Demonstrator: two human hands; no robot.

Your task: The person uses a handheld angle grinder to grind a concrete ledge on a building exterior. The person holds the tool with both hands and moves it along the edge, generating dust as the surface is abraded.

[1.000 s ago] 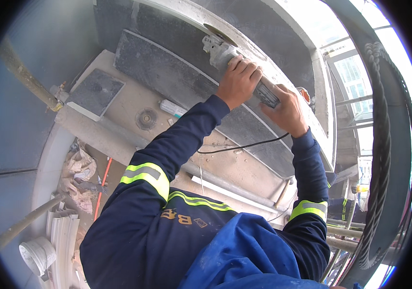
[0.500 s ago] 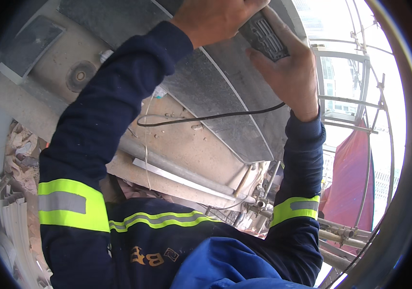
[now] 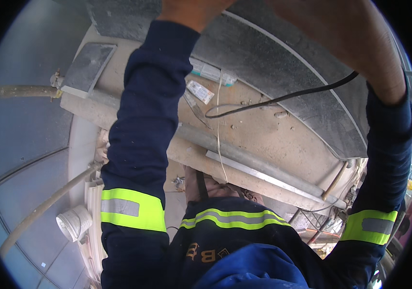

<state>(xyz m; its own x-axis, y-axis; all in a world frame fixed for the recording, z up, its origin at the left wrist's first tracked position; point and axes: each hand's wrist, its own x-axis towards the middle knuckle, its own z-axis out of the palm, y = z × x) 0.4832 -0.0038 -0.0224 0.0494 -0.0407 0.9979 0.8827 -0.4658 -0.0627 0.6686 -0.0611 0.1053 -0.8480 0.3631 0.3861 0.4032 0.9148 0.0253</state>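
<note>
**Both arms raised, hands cut off at top of frame**

While I watch from the head view, both arms go straight up and out of frame. Left hand [image 3: 191, 12]: only the wrist and heel of the palm show at the top edge, fingers out of view, so I can't tell how open it is or whether it holds anything. Left forearm runs near vertical, navy sleeve [image 3: 150, 101] with a yellow reflective band [image 3: 131, 209] near the elbow.

Right hand [image 3: 345, 38]: large, close to the lens and blurred, palm side showing, wrist bent over the dark curved slab [image 3: 283, 72]. Fingers run off the top edge; grip can't be read. Right forearm rises along the right side, same kind of band just above the lower edge.

Black cable [image 3: 283, 98]: comes out from under the right wrist, runs left across the slab edge, loops over the dusty concrete ledge [image 3: 263, 139]. Its upper end is hidden behind the hand.

On the ledge between the arms: white sealant tube [image 3: 210, 73], small white packet [image 3: 199, 91], thin white string [image 3: 219, 130] hanging down. Grey square tile [image 3: 87, 65] lies left of the left sleeve. White bucket [image 3: 74, 222] is low left.
</note>
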